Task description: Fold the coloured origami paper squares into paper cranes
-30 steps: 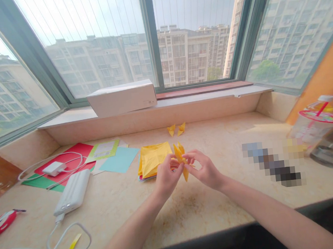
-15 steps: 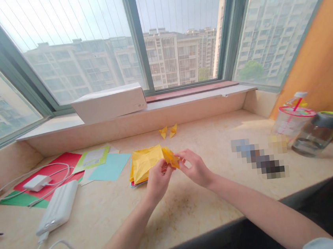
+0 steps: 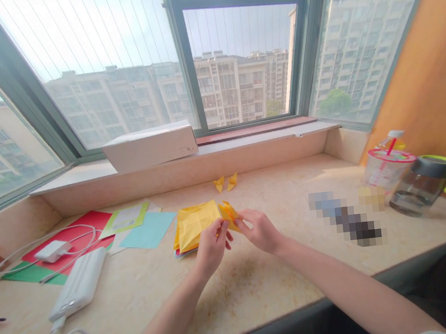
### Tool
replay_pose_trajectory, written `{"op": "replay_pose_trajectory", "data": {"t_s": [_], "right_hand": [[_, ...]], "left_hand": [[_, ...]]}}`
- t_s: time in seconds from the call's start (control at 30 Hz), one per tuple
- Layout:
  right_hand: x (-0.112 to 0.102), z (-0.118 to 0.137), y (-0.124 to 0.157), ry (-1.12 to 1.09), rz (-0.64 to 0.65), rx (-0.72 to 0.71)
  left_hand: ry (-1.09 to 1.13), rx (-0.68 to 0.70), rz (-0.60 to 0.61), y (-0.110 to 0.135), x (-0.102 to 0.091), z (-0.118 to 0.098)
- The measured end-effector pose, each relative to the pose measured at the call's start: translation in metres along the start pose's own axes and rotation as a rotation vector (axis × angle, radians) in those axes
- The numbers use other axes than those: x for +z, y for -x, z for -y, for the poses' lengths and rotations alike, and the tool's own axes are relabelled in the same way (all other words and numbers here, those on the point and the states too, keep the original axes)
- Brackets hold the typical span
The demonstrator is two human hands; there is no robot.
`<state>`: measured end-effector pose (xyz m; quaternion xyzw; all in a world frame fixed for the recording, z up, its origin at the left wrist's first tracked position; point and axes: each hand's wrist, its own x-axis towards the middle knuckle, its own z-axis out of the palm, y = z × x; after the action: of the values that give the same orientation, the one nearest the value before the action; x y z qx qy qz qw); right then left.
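My left hand (image 3: 212,245) and my right hand (image 3: 258,231) pinch a small folded piece of yellow origami paper (image 3: 228,215) between them, just above the marble counter (image 3: 235,288). Its lower part is hidden by my fingers. Close behind my left hand lies a loose stack of yellow paper (image 3: 194,225), with other colours showing at its lower edge. Farther back, out of reach of my fingers, stand two small yellow origami figures (image 3: 219,184) (image 3: 231,181).
To the left lie blue paper (image 3: 148,230), red paper (image 3: 66,231), a white power bank (image 3: 77,278) and a white charger (image 3: 47,252) with cables. A white box (image 3: 149,148) sits on the sill. A plastic cup (image 3: 385,170), a glass bottle (image 3: 424,188) and a pixelated object (image 3: 343,218) stand right.
The yellow piece has turned from a tall, upright shape to a flatter one between my fingers. My view has shifted, so the counter sits lower in the picture.
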<state>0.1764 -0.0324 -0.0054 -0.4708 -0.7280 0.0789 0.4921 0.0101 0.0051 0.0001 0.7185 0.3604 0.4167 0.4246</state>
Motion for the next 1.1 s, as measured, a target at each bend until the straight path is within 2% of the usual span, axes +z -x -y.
{"op": "replay_pose_trajectory", "data": {"t_s": [0.13,0.23,0.43,0.6,0.73,0.9,1.0,1.1], "right_hand": [[0.004,-0.007,0.002,0.186,-0.087,-0.015],[0.007,-0.014,0.002,0.253,-0.094,-0.041],[0.008,-0.018,0.001,0.148,-0.203,-0.008],[0.009,-0.018,-0.003,0.054,-0.266,-0.088],[0.01,-0.021,-0.003,0.109,-0.292,-0.109],[0.007,-0.024,-0.011,0.236,-0.38,-0.148],[0.008,-0.022,-0.022,0.269,-0.393,-0.187],[0.014,-0.02,-0.03,0.297,-0.372,-0.236]], "left_hand": [[-0.057,0.021,-0.002,-0.001,0.001,0.002],[-0.078,0.039,0.013,-0.001,0.001,0.004],[0.164,0.0,0.006,-0.006,0.007,0.005],[0.271,-0.002,0.011,-0.021,0.008,-0.001],[0.139,0.125,0.014,-0.03,0.002,-0.017],[-0.038,0.192,-0.031,-0.034,-0.002,-0.034],[-0.048,0.233,-0.033,-0.037,-0.003,-0.032],[-0.078,0.232,-0.155,-0.04,-0.004,-0.022]]}}
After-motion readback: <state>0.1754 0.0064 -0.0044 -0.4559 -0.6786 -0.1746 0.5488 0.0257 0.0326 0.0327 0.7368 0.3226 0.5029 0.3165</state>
